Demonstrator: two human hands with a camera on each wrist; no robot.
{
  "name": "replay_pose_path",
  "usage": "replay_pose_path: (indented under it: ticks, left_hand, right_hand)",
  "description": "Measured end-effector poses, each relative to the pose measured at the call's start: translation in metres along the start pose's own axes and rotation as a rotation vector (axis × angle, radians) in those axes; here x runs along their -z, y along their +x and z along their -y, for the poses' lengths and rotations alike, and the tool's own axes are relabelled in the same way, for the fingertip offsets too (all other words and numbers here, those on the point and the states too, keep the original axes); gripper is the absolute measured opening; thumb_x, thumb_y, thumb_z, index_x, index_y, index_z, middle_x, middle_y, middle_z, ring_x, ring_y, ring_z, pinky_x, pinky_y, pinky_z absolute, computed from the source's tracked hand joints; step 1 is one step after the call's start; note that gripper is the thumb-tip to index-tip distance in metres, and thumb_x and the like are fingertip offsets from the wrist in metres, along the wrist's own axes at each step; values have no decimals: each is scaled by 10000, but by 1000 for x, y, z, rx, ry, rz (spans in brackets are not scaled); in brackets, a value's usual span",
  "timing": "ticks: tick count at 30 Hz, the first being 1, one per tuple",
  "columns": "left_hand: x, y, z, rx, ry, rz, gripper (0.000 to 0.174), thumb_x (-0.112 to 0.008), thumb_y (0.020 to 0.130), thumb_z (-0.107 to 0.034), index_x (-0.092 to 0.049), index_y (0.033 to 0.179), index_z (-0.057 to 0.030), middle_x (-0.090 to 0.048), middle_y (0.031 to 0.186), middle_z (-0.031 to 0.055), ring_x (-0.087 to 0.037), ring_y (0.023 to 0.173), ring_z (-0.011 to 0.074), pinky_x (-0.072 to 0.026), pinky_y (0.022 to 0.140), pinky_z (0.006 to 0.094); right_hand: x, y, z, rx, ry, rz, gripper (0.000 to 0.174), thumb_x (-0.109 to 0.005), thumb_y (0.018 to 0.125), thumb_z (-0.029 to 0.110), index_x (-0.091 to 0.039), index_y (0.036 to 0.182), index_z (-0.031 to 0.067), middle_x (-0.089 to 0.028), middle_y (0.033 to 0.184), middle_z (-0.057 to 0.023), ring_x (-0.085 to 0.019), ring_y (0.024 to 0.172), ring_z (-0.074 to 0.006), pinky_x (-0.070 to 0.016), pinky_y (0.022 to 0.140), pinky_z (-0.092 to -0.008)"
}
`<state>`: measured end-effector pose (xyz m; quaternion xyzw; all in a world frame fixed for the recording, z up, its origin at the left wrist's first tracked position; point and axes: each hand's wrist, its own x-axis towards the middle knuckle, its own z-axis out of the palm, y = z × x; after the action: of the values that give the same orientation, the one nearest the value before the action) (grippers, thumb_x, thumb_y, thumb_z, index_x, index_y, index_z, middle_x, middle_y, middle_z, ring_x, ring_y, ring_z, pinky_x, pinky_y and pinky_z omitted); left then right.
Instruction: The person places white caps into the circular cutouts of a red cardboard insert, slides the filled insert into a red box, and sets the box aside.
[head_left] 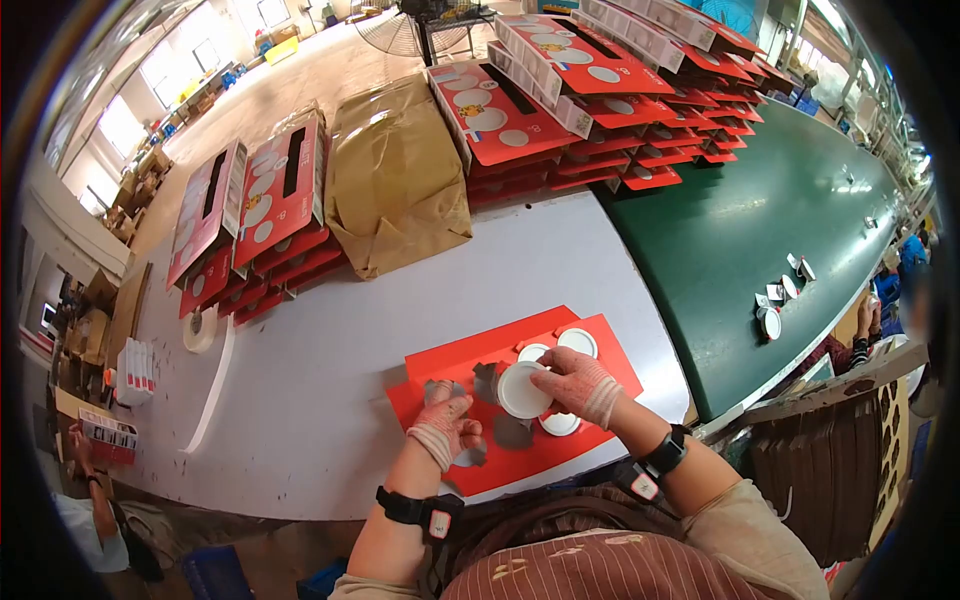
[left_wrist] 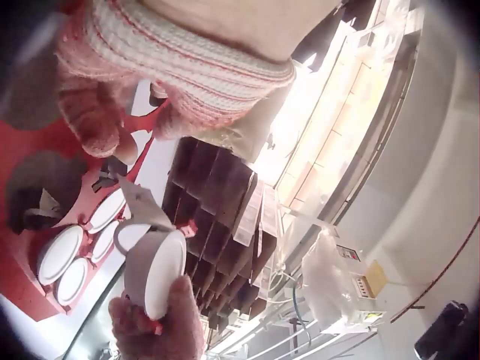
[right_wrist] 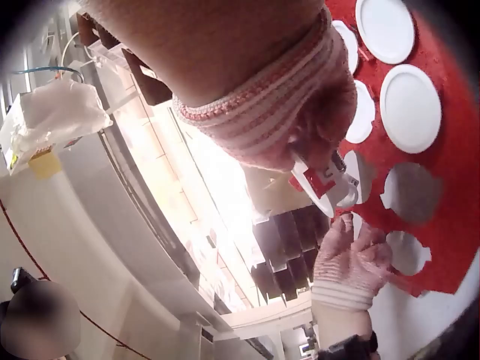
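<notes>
Where the two layered red card sheets (head_left: 533,456) lie on the smooth pale tabletop (head_left: 330,360), the right hand (head_left: 583,387) pinches a round white tub with a flat, rimmed face (head_left: 523,390) between thumb and fingers, above the sheets' middle. The left hand (head_left: 445,425) holds nothing visible; its fingers bend loosely, with a narrow gap to the thumb, near ragged grey round patches (head_left: 513,432) in the card. Similar white rimmed discs (head_left: 577,343) sit on the card from twelve to four o'clock of its centre.

Beyond the sheets, a creased brown paper package (head_left: 398,180) stands at eleven o'clock, between stacked glossy red cartons with round white patches (head_left: 285,190) at ten and a taller red pile (head_left: 590,70) toward one. Small white discs with tabs (head_left: 770,322) dot the smooth green surface (head_left: 690,290) at two; a white tape roll (head_left: 200,330) lies between nine and ten.
</notes>
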<state>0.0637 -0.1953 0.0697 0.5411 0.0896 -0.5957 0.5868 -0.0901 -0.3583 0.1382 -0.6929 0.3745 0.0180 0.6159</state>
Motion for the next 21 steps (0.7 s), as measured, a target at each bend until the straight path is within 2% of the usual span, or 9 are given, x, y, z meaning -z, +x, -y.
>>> replay_pose_path:
  ticks: [3, 5, 7, 8, 9, 12, 16, 19, 21]
  left_hand:
    - [-1, -6, 10, -2, -21, 28, 647, -525, 833, -102, -188, 1371, -229, -450, 1071, 89, -545, 569, 236, -445, 430, 356]
    - [-5, -10, 14, 5, -9, 25, 645, -523, 836, -98, -188, 1372, -227, -454, 1071, 92, -549, 568, 237, -453, 427, 356]
    - [-7, -12, 17, 14, 4, 23, 643, -522, 839, -93, -188, 1372, -226, -458, 1072, 96, -553, 566, 239, -461, 425, 356]
    - [-6, -13, 20, 9, 6, 39, 634, -521, 842, -89, -196, 1368, -223, -465, 1058, 97, -559, 569, 240, -468, 426, 356]
    - [-6, -14, 21, 5, 8, 56, 624, -520, 844, -86, -203, 1365, -220, -472, 1045, 98, -565, 573, 242, -475, 428, 357]
    - [-1, -13, 23, 41, 34, 57, 618, -520, 846, -75, -211, 1360, -228, -482, 1035, 88, -585, 588, 247, -501, 444, 353]
    - [9, -11, 28, 76, 72, 112, 597, -508, 857, -67, -208, 1346, -233, -492, 994, 72, -605, 596, 254, -514, 450, 349]
    - [12, -9, 29, 101, 52, 167, 467, -499, 867, -65, -278, 1242, -234, -494, 930, 58, -619, 600, 260, -523, 450, 345]
    - [15, -5, 29, 141, 50, 226, 325, -499, 871, -75, -316, 1094, -224, -484, 902, 58, -620, 595, 264, -518, 437, 345]
  right_hand:
    - [-13, 22, -22, 114, -73, -57, 374, -575, 826, 239, -534, 1080, -33, -613, 832, -108, -613, 641, -149, -508, 548, -260]
    - [-17, 26, -26, 105, -123, -89, 385, -585, 827, 260, -537, 1083, -24, -621, 859, -131, -623, 693, -174, -512, 571, -279]
    - [-20, 26, -24, 83, -335, -53, 405, -596, 825, 278, -537, 1102, -12, -622, 886, -150, -630, 740, -193, -516, 607, -295]
    - [-23, 20, -20, 47, -330, -66, 413, -566, 823, 320, -557, 1094, 8, -626, 965, -198, -624, 857, -303, -485, 775, -354]
    - [-25, 21, -23, 45, -330, -64, 413, -566, 823, 320, -557, 1094, 8, -626, 965, -198, -624, 857, -303, -485, 775, -354]
    - [-30, 26, -38, 121, -357, -85, 390, -558, 829, 312, -566, 1086, 19, -632, 955, -184, -624, 856, -288, -490, 758, -348]
    - [-29, 30, -47, 0, -177, 92, 347, -540, 846, 256, -567, 1113, 37, -637, 887, -143, -634, 727, -223, -501, 683, -324]
    - [-27, 32, -45, -45, -163, 160, 318, -526, 860, 202, -559, 1132, 40, -629, 847, -105, -622, 647, -173, -505, 617, -300]
    - [-25, 33, -39, -40, -202, 181, 305, -521, 867, 172, -554, 1136, 34, -622, 830, -82, -613, 621, -148, -508, 583, -285]
